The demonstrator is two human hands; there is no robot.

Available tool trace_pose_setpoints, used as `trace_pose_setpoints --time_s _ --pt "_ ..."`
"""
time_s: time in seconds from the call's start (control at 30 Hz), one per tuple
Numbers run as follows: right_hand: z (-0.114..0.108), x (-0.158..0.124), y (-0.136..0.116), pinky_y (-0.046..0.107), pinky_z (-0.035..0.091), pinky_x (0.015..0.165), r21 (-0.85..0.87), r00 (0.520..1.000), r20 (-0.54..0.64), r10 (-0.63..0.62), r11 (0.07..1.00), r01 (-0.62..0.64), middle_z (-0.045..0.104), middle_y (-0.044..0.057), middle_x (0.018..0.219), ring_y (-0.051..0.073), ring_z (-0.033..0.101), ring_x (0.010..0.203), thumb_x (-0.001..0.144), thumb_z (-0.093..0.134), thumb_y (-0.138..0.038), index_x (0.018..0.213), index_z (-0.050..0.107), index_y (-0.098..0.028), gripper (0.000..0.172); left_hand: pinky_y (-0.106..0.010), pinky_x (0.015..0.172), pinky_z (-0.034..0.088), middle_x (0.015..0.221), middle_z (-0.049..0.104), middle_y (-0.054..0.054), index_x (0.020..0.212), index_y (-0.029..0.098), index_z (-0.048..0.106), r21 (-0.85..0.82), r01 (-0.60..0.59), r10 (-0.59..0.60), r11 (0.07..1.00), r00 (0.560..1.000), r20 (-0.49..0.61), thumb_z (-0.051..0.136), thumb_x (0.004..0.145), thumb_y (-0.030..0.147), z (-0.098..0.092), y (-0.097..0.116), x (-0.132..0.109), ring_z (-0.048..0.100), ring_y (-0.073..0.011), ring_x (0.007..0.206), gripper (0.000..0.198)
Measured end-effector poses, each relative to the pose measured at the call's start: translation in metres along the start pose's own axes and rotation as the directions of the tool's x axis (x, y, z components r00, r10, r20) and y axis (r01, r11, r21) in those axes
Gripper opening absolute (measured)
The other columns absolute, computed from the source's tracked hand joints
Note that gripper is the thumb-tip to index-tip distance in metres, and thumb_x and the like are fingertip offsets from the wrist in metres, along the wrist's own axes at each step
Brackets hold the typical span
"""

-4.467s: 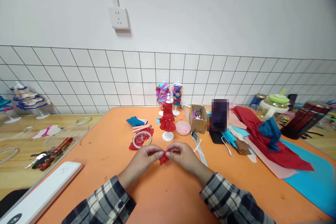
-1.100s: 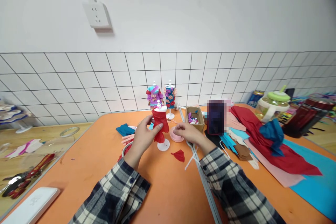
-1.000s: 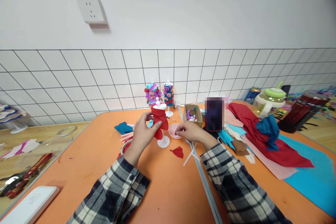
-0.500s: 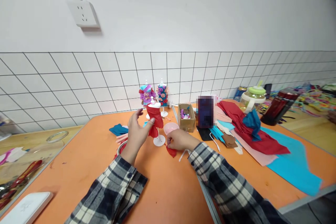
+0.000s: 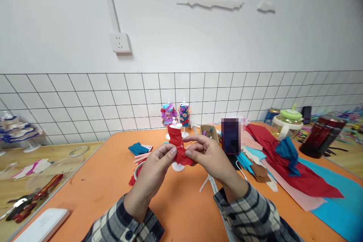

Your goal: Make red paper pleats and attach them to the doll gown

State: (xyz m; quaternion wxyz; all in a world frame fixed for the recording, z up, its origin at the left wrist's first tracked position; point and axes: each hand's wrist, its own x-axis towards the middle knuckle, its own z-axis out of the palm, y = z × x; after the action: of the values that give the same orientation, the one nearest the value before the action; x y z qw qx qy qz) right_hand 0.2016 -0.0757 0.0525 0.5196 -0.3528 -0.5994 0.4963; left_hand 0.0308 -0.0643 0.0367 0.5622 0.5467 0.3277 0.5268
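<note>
My left hand and right hand pinch gathered red fabric at the small white, red-dressed mannequin, probably to steady it, towards the orange worktop's far edge.

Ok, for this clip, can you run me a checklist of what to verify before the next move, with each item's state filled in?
1. Left hand on the red cloth: ok, thumb and fingers pinch its left side.
2. Right hand at the cloth: ok, its thumb is at the right side.
3. Base on the table: ok, seems to sit flat.
4. Firmness of the right hand's hold: cannot tell.
5. Box in full view: not ok, the right hand hides part of it.
6. Ring in full view: not ok, the left hand covers part.
</note>
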Motion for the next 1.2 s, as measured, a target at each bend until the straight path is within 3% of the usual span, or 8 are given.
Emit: trace_pose_setpoints --time_s 0.1,0.3,0.5,0.67,0.73,0.83,1.0,1.2 --pt "-0.008 0.001 -0.001 0.027 0.051 0.058 0.107 0.987 0.153 0.050 0.992 -0.067 0.068 0.001 0.072 0.014 0.063 0.063 0.077 0.069 -0.041 0.114 0.062 -0.022 0.042 -0.027 0.067 0.049 0.073 0.064 -0.002 0.078 0.018 0.066 -0.268 0.108 -0.083 0.957 0.991 0.104 0.071 0.078 0.035 -0.001 0.002 -0.001 0.059 -0.0147 0.069 0.018" --pt "-0.011 0.010 0.010 0.022 0.045 0.054 0.133 0.996 0.091 -0.020 0.991 0.008 0.066 0.003 0.090 0.012 0.058 0.071 0.075 0.074 -0.040 0.111 0.067 -0.025 0.040 -0.031 0.077 0.051 0.092 0.070 -0.006 0.095 0.015 0.066 -0.516 0.368 -0.214 0.774 0.918 0.333 0.065 0.084 0.025 0.002 -0.001 -0.007 0.065 -0.0166 0.081 0.016" --pt "-0.005 0.012 0.017 0.030 0.047 0.078 0.201 0.988 0.144 -0.064 0.979 0.034 0.066 0.005 0.105 0.019 0.060 0.096 0.068 0.080 -0.034 0.075 0.072 -0.021 0.017 -0.035 0.073 0.052 0.058 0.060 0.002 0.079 0.015 0.067 -0.496 0.569 -0.344 0.656 0.810 0.476 0.065 0.082 0.025 0.006 -0.008 -0.010 0.060 -0.0124 0.056 0.010" --pt "-0.005 0.010 0.014 0.028 0.046 0.067 0.105 0.998 0.066 -0.009 0.994 0.002 0.065 0.003 0.085 0.016 0.059 0.079 0.071 0.075 -0.034 0.077 0.067 -0.019 0.017 -0.035 0.079 0.050 0.097 0.068 -0.007 0.096 0.019 0.067 -0.277 0.348 -0.301 0.896 0.933 0.198 0.060 0.087 0.041 0.006 -0.008 -0.004 0.063 -0.0226 0.095 0.025" --pt "-0.005 0.011 0.012 0.027 0.045 0.063 0.015 1.000 -0.013 0.000 1.000 0.000 0.063 0.002 0.079 0.014 0.057 0.072 0.073 0.072 -0.033 0.079 0.066 -0.019 0.016 -0.037 0.088 0.047 0.112 0.065 -0.007 0.105 0.023 0.065 -0.092 0.086 -0.083 0.992 0.996 0.033 0.055 0.088 0.050 0.004 -0.006 -0.004 0.057 -0.0246 0.109 0.033" --pt "-0.003 0.011 0.011 0.025 0.043 0.059 -0.067 0.996 -0.083 -0.012 0.998 0.006 0.060 0.000 0.073 0.012 0.054 0.066 0.073 0.070 -0.031 0.077 0.063 -0.018 0.015 -0.035 0.093 0.043 0.107 0.066 -0.006 0.101 0.022 0.066 0.283 -0.194 0.211 0.939 0.977 -0.034 0.065 0.080 0.052 0.000 0.000 -0.005 0.057 -0.0245 0.106 0.036" --pt "0.001 0.012 0.013 0.023 0.039 0.055 0.049 0.998 -0.055 0.010 0.999 -0.008 0.060 -0.001 0.069 0.011 0.052 0.061 0.073 0.069 -0.033 0.080 0.061 -0.018 0.018 -0.030 0.071 0.045 0.074 0.065 -0.004 0.075 0.017 0.066 0.430 -0.108 0.133 0.897 0.991 -0.030 0.060 0.083 0.052 0.000 0.006 -0.006 0.057 -0.0178 0.073 0.036" --pt "0.004 0.013 0.018 0.023 0.040 0.053 0.047 0.992 -0.123 -0.005 0.999 0.011 0.059 -0.002 0.066 0.010 0.051 0.059 0.071 0.072 -0.034 0.078 0.063 -0.018 0.020 -0.032 0.078 0.048 0.092 0.069 -0.006 0.093 0.018 0.066 0.284 -0.075 0.094 0.956 0.994 -0.053 0.075 0.072 0.046 0.004 0.003 -0.006 0.063 -0.0213 0.085 0.036"
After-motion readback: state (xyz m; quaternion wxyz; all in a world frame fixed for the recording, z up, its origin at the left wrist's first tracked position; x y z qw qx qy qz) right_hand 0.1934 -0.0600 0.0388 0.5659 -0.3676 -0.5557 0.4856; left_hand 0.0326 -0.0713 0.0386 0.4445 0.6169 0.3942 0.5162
